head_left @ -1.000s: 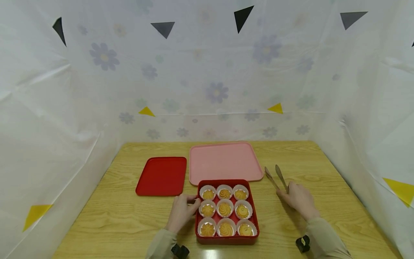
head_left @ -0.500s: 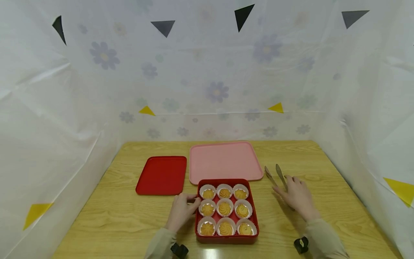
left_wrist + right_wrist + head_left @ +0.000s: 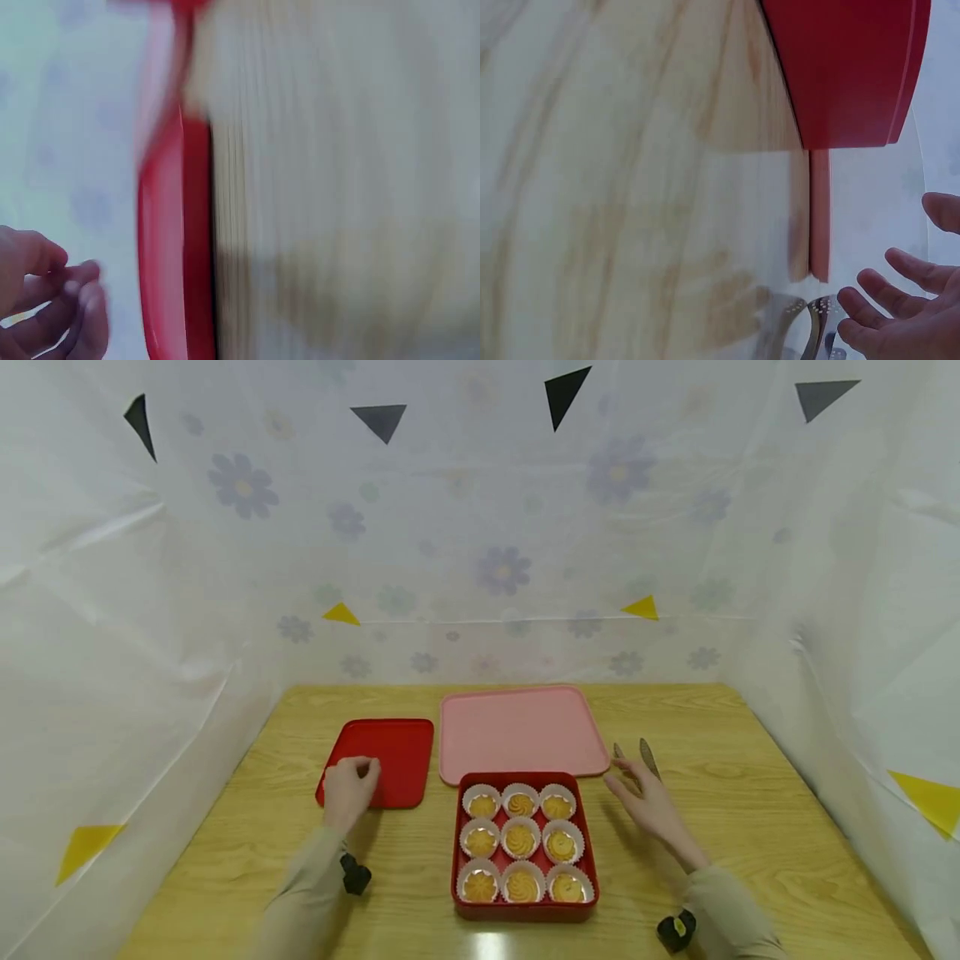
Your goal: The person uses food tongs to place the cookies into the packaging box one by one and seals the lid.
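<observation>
My left hand [image 3: 350, 789] hovers over the near left part of the square red lid [image 3: 397, 768], its fingers loosely bent and holding nothing. In the left wrist view, its fingers [image 3: 86, 307] sit to the left of the lid's red rim [image 3: 196, 247]. My right hand [image 3: 645, 802] has let its fingers spread beside the metal tongs [image 3: 649, 758], partly covering them in the head view. Between both hands stands a red box [image 3: 525, 912], filled with several piped cookies [image 3: 521, 840] in white paper cups. The right wrist view shows the box's side [image 3: 840, 75] and the tongs' perforated tips [image 3: 821, 315].
A pink tray [image 3: 521, 735] lies behind the red box, close to its far rim. The wooden table [image 3: 255, 860] runs back to a white flowered curtain [image 3: 427, 527], with more sheeting at both sides.
My left hand has left the box's side and moved left over the red lid. My right hand has let go of the tongs and shifted left and slightly away. Box and trays stay put.
</observation>
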{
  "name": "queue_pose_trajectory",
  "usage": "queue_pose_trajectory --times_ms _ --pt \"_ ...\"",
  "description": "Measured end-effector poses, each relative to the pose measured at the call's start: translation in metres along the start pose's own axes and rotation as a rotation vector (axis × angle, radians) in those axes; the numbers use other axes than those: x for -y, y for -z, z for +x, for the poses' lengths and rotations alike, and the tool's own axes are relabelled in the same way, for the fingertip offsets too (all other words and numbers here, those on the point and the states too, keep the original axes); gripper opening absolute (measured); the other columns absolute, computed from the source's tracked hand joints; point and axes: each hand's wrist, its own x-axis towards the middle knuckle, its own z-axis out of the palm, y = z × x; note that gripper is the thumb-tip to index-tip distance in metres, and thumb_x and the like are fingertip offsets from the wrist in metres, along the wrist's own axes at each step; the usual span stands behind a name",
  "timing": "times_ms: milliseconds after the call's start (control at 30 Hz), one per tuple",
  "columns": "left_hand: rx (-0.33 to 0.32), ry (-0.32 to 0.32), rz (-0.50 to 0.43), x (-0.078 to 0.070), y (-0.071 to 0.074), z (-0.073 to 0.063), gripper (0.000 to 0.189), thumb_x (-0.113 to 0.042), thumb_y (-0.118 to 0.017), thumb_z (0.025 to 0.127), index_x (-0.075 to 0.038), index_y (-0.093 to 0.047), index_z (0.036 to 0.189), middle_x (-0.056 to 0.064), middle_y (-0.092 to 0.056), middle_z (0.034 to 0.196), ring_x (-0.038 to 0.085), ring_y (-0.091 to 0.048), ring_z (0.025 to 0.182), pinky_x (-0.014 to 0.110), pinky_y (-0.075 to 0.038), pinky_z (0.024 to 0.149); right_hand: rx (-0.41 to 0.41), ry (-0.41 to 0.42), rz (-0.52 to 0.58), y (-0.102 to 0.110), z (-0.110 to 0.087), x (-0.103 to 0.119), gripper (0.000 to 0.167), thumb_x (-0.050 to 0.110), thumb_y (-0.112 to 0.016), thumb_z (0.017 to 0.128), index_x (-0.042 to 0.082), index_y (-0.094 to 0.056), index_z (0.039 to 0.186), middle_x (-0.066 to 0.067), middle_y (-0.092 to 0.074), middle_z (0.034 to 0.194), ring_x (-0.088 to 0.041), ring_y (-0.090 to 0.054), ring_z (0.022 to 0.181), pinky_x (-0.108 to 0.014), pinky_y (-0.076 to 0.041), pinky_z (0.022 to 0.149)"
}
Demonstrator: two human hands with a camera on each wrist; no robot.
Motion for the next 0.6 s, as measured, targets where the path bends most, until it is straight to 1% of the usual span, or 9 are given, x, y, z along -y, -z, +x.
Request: queue_pose_trajectory --times_ms 33,67,133,233,267,300,400,467,600 --pt "-0.015 0.000 0.032 0.007 0.003 0.009 0.025 -0.013 -0.057 0.096 0.003 -0.077 0.100 0.018 -0.075 0.081 0.028 -0.066 0.068 0.039 -0.053 0.068 0.005 -0.003 0.021 -0.001 0.000 0.001 0.052 0.025 -0.054 0.103 -0.012 -0.047 0.140 -0.034 -0.049 0.144 -0.053 -0.046 0.132 -0.064 -0.039 0.109" --pt "-0.026 0.010 0.066 0.013 0.006 0.018 0.026 -0.012 -0.055 0.096 0.005 -0.075 0.101 0.021 -0.074 0.086 0.032 -0.067 0.073 0.043 -0.053 0.071 0.014 -0.012 0.032 -0.003 0.000 0.001 0.052 0.025 -0.053 0.104 -0.011 -0.047 0.140 -0.033 -0.049 0.145 -0.052 -0.046 0.133 -0.063 -0.039 0.109" --pt "-0.037 0.025 0.131 0.024 0.012 0.030 0.028 -0.010 -0.052 0.096 0.008 -0.072 0.102 0.026 -0.073 0.093 0.038 -0.067 0.081 0.048 -0.054 0.075 0.020 -0.012 0.042 -0.006 0.001 0.001 0.050 0.025 -0.054 0.103 -0.010 -0.049 0.140 -0.033 -0.050 0.144 -0.051 -0.048 0.131 -0.063 -0.039 0.109" --pt "-0.033 0.054 0.203 0.035 0.021 0.041 0.027 -0.007 -0.050 0.095 0.012 -0.068 0.101 0.033 -0.069 0.099 0.047 -0.066 0.090 0.055 -0.053 0.080 0.027 -0.002 0.044 -0.010 0.003 0.002 0.048 0.024 -0.055 0.103 -0.008 -0.051 0.138 -0.032 -0.052 0.142 -0.050 -0.051 0.128 -0.063 -0.039 0.109" --pt "-0.028 0.057 0.228 0.039 0.023 0.043 0.026 -0.006 -0.051 0.095 0.013 -0.068 0.099 0.034 -0.069 0.098 0.048 -0.065 0.089 0.055 -0.053 0.079 0.034 -0.004 0.042 -0.011 0.003 0.002 0.049 0.025 -0.055 0.103 -0.008 -0.051 0.138 -0.031 -0.053 0.142 -0.050 -0.051 0.128 -0.063 -0.039 0.109" --pt "-0.022 0.060 0.255 0.042 0.025 0.045 0.025 -0.005 -0.051 0.094 0.014 -0.067 0.094 0.035 -0.068 0.094 0.048 -0.065 0.086 0.055 -0.053 0.077 0.042 -0.008 0.043 -0.011 0.003 0.003 0.049 0.025 -0.055 0.103 -0.008 -0.051 0.139 -0.031 -0.053 0.142 -0.049 -0.052 0.128 -0.063 -0.039 0.109" --pt "0.016 0.084 0.303 0.050 0.029 0.047 0.024 -0.004 -0.052 0.093 0.014 -0.065 0.085 0.036 -0.066 0.088 0.049 -0.063 0.083 0.055 -0.051 0.074 0.058 -0.024 0.060 -0.012 0.001 0.005 0.050 0.026 -0.056 0.103 -0.007 -0.051 0.139 -0.031 -0.052 0.143 -0.048 -0.053 0.128 -0.062 -0.040 0.109" --pt "0.048 0.102 0.324 0.054 0.031 0.046 0.024 -0.004 -0.052 0.094 0.015 -0.065 0.087 0.037 -0.065 0.090 0.050 -0.063 0.085 0.055 -0.052 0.075 0.065 -0.035 0.071 -0.012 0.001 0.005 0.050 0.026 -0.056 0.103 -0.007 -0.051 0.139 -0.030 -0.053 0.143 -0.048 -0.053 0.127 -0.061 -0.042 0.108" --pt "0.093 0.151 0.327 0.060 0.032 0.044 0.025 -0.006 -0.053 0.095 0.015 -0.065 0.090 0.037 -0.064 0.093 0.050 -0.064 0.086 0.056 -0.052 0.076 0.070 -0.050 0.083 -0.013 -0.001 0.005 0.049 0.025 -0.056 0.102 -0.007 -0.051 0.139 -0.030 -0.053 0.142 -0.047 -0.054 0.126 -0.060 -0.043 0.107"
